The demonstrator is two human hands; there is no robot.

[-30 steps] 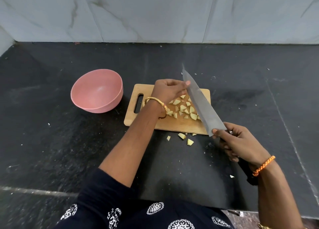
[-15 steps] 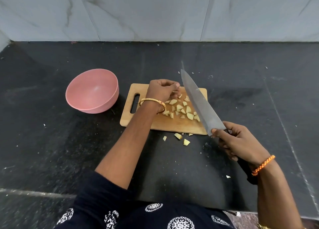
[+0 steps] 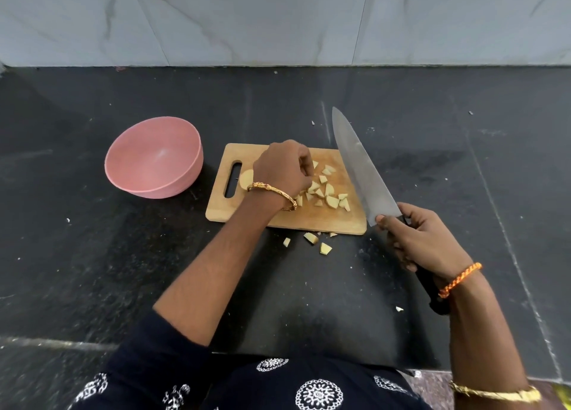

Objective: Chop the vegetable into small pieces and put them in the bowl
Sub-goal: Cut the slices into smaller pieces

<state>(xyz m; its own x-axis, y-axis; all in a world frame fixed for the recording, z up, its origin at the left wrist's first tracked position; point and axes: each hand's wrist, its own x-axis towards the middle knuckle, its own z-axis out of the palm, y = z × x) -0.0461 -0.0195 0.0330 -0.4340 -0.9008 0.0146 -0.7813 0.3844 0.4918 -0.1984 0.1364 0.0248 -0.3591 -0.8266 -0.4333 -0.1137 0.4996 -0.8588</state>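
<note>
Black stone counter [image 3: 92, 270], pale marble wall [image 3: 278, 17], wooden board [image 3: 312, 216]

Black counter [image 3: 309, 286]: pink bowl [image 3: 154, 157], wooden board [image 3: 290, 216], stray pieces [image 3: 310, 238].

Dark navy top [image 3: 173, 375] printed with white medallions, gold bangle [image 3: 273, 194] on left wrist, orange braided band [image 3: 460, 279] on right

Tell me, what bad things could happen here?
The left hand gathers chopped pieces close to the big knife that the right hand holds, so fingers could get nicked. A few fallen bits already lie on the counter; more might tumble off the board.
</note>
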